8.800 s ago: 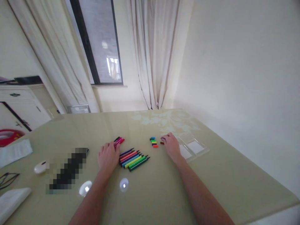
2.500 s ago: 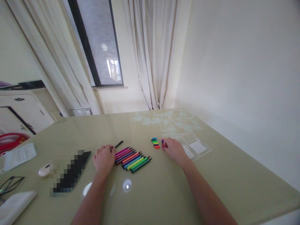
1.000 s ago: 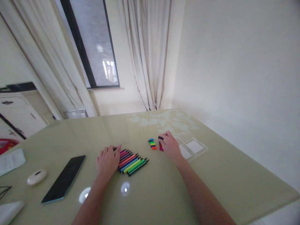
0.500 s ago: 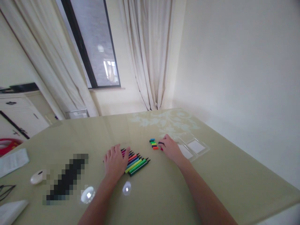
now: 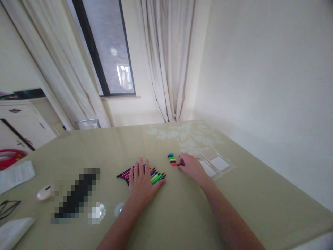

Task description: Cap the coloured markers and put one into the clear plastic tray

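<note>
My left hand (image 5: 142,182) lies spread over a row of uncapped felt-tip markers (image 5: 157,178), fingers apart and thumb beside the green ones at the right end. Pink and black barrels show to its left; the middle ones are covered by the hand. To the right, my right hand (image 5: 191,166) pinches a small dark marker cap (image 5: 180,165) between thumb and fingertips, close to the tabletop. Just left of those fingertips is a short column of coloured marker caps (image 5: 172,159), in blue, green, yellow and orange among others.
A clear plastic case (image 5: 221,163) with white inserts lies open beyond my right hand. Left on the glossy table (image 5: 192,215) are a white computer mouse (image 5: 44,192), a pixelated dark object (image 5: 76,198), a pale packet (image 5: 17,176) and black cables (image 5: 9,208).
My left hand has slid right across the markers, exposing the pink and black ones at the left. My right hand has brought the dark cap nearer, beside the orange cap.
</note>
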Demonstrator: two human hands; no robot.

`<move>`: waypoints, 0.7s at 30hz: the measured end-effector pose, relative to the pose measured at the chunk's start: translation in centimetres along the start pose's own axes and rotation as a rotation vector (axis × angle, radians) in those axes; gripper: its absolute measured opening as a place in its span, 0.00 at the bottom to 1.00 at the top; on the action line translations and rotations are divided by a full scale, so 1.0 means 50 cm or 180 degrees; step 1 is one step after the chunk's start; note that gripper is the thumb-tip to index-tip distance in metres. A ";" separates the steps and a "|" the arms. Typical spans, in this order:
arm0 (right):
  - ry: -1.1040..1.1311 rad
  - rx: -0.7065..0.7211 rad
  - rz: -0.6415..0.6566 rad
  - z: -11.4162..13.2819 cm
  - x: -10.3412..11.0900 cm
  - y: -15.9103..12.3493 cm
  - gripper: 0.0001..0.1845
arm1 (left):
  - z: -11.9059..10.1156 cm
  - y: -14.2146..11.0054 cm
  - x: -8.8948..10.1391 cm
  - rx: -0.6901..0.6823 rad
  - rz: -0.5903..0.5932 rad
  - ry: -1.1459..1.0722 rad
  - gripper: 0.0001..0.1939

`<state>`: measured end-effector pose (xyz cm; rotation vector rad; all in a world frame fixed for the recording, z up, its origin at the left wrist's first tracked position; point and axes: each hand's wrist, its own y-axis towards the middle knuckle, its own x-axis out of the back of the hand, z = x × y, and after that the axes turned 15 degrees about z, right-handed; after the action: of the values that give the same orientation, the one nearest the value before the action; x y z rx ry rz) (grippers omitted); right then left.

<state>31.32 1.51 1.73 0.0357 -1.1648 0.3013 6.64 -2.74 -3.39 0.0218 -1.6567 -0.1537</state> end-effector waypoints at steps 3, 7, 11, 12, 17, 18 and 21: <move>0.0017 -0.0069 0.0104 -0.001 -0.004 0.000 0.07 | 0.006 0.007 -0.005 0.0328 0.0065 0.0109 0.62; -0.0041 -0.0272 0.0099 0.006 -0.007 -0.005 0.07 | 0.018 0.016 -0.006 0.0561 0.0209 0.0154 0.63; -0.0014 -0.0489 0.0163 0.018 -0.008 -0.011 0.06 | 0.038 0.029 0.002 0.0593 0.0336 0.0163 0.62; -0.0014 -0.0520 0.0172 0.021 -0.008 -0.012 0.06 | 0.044 0.033 0.004 0.0591 0.0382 0.0170 0.62; -0.0108 -0.0725 0.0199 0.032 -0.003 -0.017 0.04 | 0.081 0.053 0.013 0.0490 0.0564 0.0194 0.62; -0.0136 -0.0746 0.0185 0.033 -0.002 -0.017 0.04 | 0.089 0.056 0.015 0.0476 0.0575 0.0182 0.62; -0.0202 -0.0759 0.0131 0.035 -0.003 -0.015 0.04 | 0.110 0.061 0.018 0.0497 0.0572 0.0124 0.61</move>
<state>29.87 0.44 2.37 -0.1891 -1.2591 0.1971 1.34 0.68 -2.60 -0.0060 -1.6196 0.1121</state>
